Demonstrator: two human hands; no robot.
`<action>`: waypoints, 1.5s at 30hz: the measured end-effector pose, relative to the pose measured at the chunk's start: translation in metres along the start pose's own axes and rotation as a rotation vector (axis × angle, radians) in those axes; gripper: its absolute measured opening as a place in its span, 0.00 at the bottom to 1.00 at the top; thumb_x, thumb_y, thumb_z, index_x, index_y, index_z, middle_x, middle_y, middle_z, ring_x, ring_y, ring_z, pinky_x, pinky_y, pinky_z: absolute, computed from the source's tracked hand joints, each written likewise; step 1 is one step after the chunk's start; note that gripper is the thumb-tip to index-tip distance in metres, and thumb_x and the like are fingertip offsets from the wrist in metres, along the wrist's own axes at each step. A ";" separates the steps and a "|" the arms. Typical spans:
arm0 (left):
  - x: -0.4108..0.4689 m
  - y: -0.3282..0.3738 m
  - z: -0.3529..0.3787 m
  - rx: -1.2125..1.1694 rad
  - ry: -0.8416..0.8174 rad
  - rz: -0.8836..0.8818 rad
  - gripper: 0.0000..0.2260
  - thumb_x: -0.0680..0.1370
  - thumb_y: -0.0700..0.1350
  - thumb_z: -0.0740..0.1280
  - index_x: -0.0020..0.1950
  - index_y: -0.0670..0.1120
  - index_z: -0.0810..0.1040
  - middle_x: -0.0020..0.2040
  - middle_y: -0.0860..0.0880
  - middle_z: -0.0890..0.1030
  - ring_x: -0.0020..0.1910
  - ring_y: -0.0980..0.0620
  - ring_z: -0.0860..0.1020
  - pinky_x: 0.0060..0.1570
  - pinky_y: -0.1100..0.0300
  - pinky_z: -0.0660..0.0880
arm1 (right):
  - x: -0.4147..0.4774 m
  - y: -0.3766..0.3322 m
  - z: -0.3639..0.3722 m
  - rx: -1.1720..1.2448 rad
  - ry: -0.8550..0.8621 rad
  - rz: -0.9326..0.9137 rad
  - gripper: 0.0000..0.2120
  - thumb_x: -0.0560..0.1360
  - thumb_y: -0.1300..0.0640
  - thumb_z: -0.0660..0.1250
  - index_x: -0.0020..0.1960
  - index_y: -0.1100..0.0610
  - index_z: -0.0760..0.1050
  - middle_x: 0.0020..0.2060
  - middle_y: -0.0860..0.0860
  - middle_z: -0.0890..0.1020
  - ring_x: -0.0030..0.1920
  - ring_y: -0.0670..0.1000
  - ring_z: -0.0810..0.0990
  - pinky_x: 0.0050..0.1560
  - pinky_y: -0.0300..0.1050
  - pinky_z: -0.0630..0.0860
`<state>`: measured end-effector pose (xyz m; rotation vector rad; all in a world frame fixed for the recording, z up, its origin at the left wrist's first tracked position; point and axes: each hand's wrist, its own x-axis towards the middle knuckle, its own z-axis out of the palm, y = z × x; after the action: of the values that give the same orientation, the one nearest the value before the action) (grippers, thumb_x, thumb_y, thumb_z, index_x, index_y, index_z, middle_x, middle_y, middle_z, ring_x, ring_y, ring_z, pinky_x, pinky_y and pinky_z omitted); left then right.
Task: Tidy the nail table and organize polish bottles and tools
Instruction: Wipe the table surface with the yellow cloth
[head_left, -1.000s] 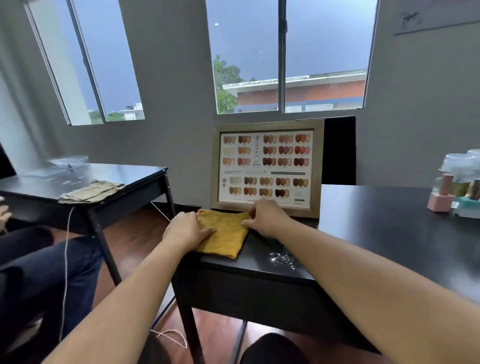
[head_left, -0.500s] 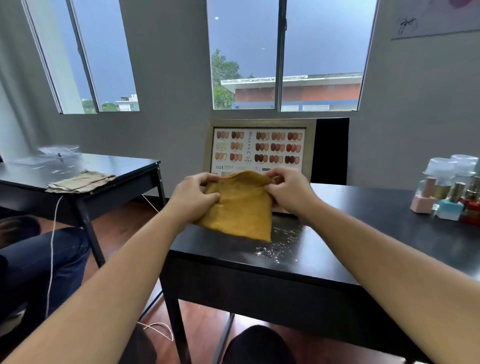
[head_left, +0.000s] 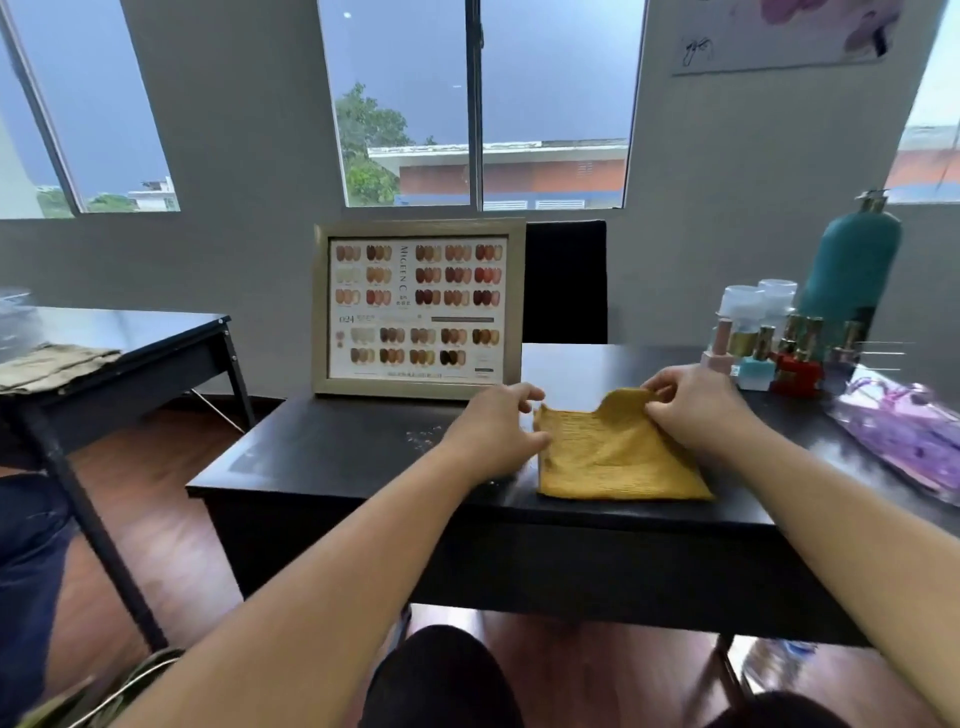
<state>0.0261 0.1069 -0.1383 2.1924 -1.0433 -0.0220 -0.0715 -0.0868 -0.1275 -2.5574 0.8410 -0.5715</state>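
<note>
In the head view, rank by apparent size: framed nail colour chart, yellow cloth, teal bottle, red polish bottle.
1. framed nail colour chart
2. yellow cloth, though it lies nearer
3. teal bottle
4. red polish bottle

Mustard-yellow cloth (head_left: 618, 457), black table (head_left: 332, 452), teal bottle (head_left: 844, 270), purple-patterned packet (head_left: 904, 441)

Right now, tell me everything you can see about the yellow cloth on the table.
The mustard-yellow cloth is a roughly square piece of ribbed-looking fabric. It lies mostly flat near the front edge of the black table. Its far right corner is lifted and pinched by the right hand, and the left hand grips its far left corner. Nothing else touches it.
</note>
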 end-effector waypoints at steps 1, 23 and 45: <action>0.000 -0.005 -0.003 0.035 0.027 -0.008 0.21 0.74 0.48 0.69 0.66 0.51 0.71 0.61 0.52 0.77 0.57 0.55 0.74 0.59 0.59 0.71 | -0.004 0.001 0.002 -0.250 -0.012 -0.028 0.16 0.74 0.49 0.65 0.61 0.49 0.76 0.58 0.50 0.80 0.58 0.54 0.76 0.57 0.49 0.70; -0.020 -0.147 -0.066 0.438 0.140 -0.269 0.16 0.81 0.51 0.53 0.67 0.53 0.70 0.69 0.51 0.70 0.68 0.48 0.67 0.67 0.49 0.62 | -0.034 -0.090 0.077 -0.120 -0.258 -0.232 0.21 0.82 0.51 0.48 0.67 0.60 0.68 0.69 0.58 0.70 0.69 0.58 0.66 0.69 0.53 0.61; -0.026 -0.169 -0.085 0.041 0.146 -0.231 0.11 0.79 0.44 0.59 0.57 0.53 0.79 0.62 0.52 0.77 0.63 0.52 0.72 0.67 0.54 0.65 | -0.036 -0.129 0.111 -0.215 -0.362 -0.269 0.28 0.80 0.42 0.45 0.77 0.52 0.52 0.78 0.53 0.51 0.77 0.57 0.47 0.74 0.58 0.45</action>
<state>0.1478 0.2476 -0.1822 2.3026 -0.7135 0.0544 0.0160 0.0579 -0.1685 -2.8696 0.4566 -0.0821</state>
